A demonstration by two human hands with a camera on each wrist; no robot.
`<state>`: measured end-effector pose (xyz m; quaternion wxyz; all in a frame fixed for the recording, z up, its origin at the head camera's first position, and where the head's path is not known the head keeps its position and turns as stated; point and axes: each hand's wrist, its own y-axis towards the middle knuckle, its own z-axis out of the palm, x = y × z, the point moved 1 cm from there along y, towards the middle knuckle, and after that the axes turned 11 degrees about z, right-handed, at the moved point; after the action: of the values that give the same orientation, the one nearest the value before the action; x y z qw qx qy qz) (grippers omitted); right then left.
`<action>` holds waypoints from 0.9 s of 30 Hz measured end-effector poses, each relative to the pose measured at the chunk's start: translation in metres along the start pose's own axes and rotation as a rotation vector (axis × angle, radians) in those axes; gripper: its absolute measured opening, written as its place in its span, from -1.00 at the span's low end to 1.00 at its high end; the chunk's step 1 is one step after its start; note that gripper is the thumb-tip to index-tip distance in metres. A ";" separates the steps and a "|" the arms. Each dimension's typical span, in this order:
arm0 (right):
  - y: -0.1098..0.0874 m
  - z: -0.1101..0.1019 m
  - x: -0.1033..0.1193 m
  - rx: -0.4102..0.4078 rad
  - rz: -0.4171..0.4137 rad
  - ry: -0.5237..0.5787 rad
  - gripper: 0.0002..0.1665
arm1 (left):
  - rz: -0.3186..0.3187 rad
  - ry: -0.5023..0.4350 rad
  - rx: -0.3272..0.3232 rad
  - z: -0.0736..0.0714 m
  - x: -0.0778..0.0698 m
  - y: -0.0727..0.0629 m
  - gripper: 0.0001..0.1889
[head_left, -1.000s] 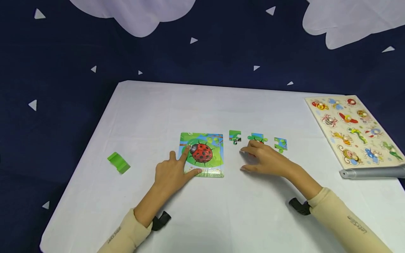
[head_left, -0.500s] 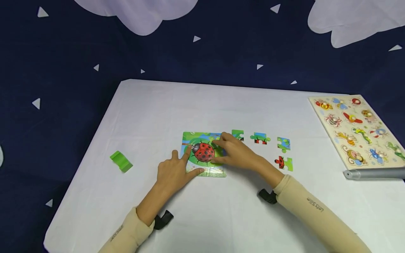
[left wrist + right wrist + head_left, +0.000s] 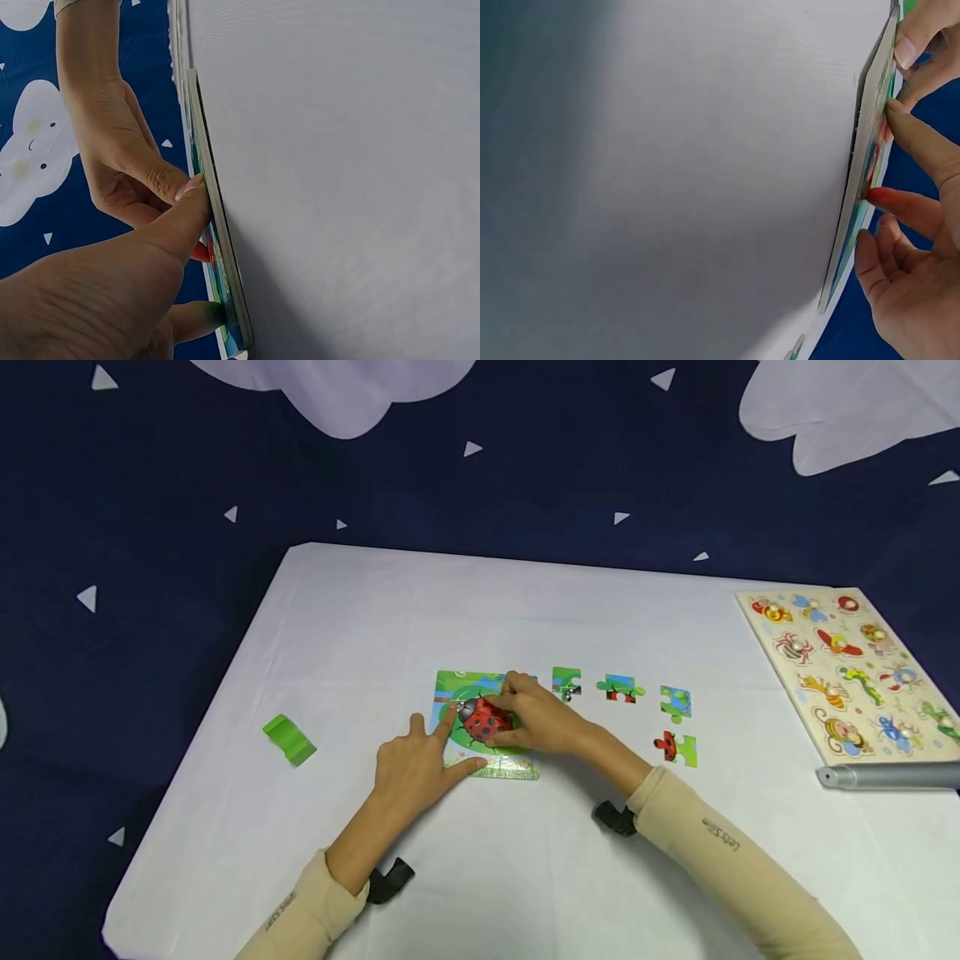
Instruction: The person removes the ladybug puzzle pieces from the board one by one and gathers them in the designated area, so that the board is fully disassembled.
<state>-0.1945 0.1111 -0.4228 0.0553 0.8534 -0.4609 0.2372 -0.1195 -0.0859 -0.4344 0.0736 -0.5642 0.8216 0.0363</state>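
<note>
A square ladybug puzzle (image 3: 517, 770) lies on the table in the head view. At its left side, my left hand (image 3: 408, 772) rests with index finger and thumb spread over the board, holding no piece. My right hand (image 3: 543, 717) reaches over the puzzle's right half, thumb and fingertips pinching a red ladybug piece low against the picture; the hand covers much of that piece. Both wrist views show the board edge-on, with the left hand (image 3: 112, 292) and right hand (image 3: 922, 247) touching its face.
Loose puzzle pieces lie to the right: a green one (image 3: 566, 682), a blue-green one (image 3: 620, 687), a blue one (image 3: 676, 702) and a red-green one (image 3: 676, 748). A green wavy block (image 3: 289, 739) sits left. An insect peg board (image 3: 847, 672) and grey tube (image 3: 888, 776) are far right.
My right hand has moved left from the loose pieces onto the puzzle, uncovering the red-green piece. The red piece under that hand has left the table. My left hand keeps its place.
</note>
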 end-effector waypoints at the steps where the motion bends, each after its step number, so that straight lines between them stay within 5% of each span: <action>1: 0.001 0.001 0.000 -0.007 -0.006 0.014 -0.18 | -0.001 0.001 0.002 0.000 0.000 0.000 -0.03; 17: -0.003 0.009 0.009 -0.081 0.032 0.010 0.00 | 0.021 -0.006 -0.001 -0.004 0.000 0.002 -0.04; 22: -0.001 0.008 0.010 -0.086 0.008 0.015 -0.07 | 0.018 -0.010 0.000 -0.003 0.000 0.001 -0.04; 27: 0.002 0.006 0.010 -0.058 0.071 0.069 -0.12 | 0.021 -0.011 -0.006 -0.001 0.000 0.001 -0.04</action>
<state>-0.1889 0.1007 -0.4237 0.0876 0.8258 -0.4955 0.2548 -0.1202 -0.0860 -0.4334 0.0761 -0.5556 0.8268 0.0429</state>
